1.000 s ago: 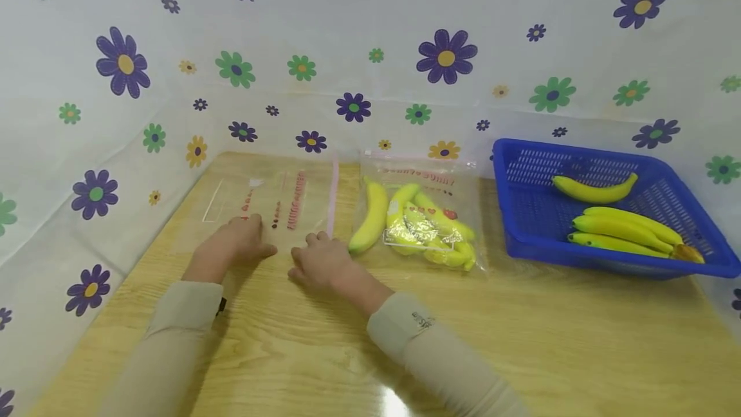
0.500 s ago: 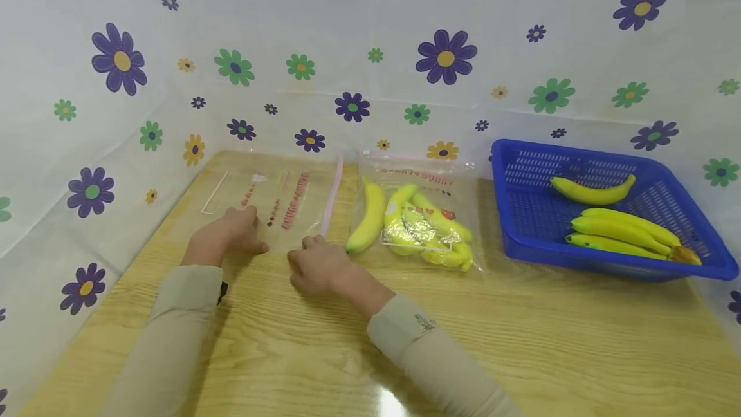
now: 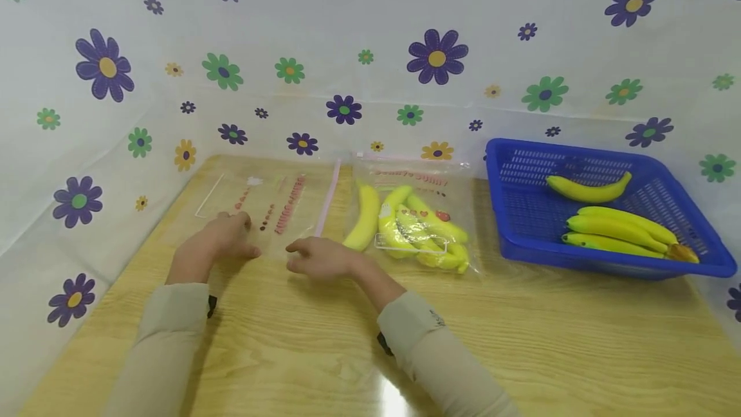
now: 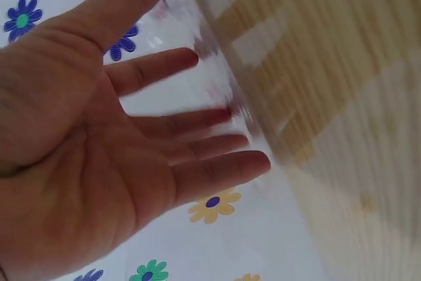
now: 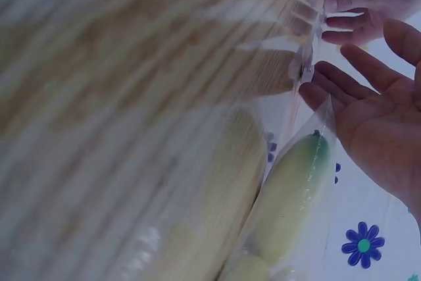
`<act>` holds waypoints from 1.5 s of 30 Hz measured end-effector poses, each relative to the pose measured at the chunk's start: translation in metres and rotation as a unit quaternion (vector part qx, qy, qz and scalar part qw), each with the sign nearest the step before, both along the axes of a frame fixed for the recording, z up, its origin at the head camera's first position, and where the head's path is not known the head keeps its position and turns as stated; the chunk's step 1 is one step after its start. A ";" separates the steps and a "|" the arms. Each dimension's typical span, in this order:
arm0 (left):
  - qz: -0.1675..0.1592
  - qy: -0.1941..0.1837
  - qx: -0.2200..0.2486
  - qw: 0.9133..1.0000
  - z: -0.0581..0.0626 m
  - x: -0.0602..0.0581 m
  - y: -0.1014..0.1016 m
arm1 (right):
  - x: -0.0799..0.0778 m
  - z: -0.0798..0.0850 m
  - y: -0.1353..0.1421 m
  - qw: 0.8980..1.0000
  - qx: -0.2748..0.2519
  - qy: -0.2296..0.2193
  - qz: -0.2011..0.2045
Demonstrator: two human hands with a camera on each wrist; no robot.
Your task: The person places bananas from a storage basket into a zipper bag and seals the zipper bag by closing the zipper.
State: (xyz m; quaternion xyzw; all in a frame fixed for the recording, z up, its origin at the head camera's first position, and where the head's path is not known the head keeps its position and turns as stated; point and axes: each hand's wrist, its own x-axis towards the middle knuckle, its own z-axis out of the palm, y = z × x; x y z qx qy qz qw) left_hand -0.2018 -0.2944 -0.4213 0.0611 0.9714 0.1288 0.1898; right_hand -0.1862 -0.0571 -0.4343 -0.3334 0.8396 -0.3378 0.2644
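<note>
A flat, clear zip bag (image 3: 269, 204) with red print lies on the left of the table, its pink zip edge (image 3: 329, 201) toward the right. My left hand (image 3: 217, 243) rests with its fingertips at the bag's near side, fingers straight in the left wrist view. My right hand (image 3: 324, 258) is by the near end of the zip edge, fingers extended and holding nothing. Right beside it lies a second clear zip bag (image 3: 463, 201), filled with several yellow bananas (image 3: 363, 217). The right wrist view shows a green-tipped banana (image 5: 289, 189) through the plastic.
On the right stands a blue perforated basket (image 3: 503, 237) holding a single banana (image 3: 587, 189) and a bunch of bananas (image 3: 622, 230). A white flowered cloth (image 3: 370, 31) hangs behind and to the left of the wooden table (image 3: 301, 365).
The flat bag has turned slightly, so its zip edge slants more. My right hand's fingers have straightened and come away from the bag's corner. My left hand stays at the near side.
</note>
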 end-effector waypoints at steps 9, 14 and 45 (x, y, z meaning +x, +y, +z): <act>-0.024 0.038 0.052 0.998 0.011 0.015 0.036 | -0.001 0.007 0.027 0.982 -0.154 -0.030 -0.109; -0.030 0.059 0.060 0.996 0.019 0.017 0.065 | 0.002 0.016 0.048 0.954 -0.238 -0.033 -0.178; 0.029 0.032 0.066 0.997 0.004 0.003 0.113 | 0.008 0.014 0.089 0.902 -0.324 -0.116 -0.261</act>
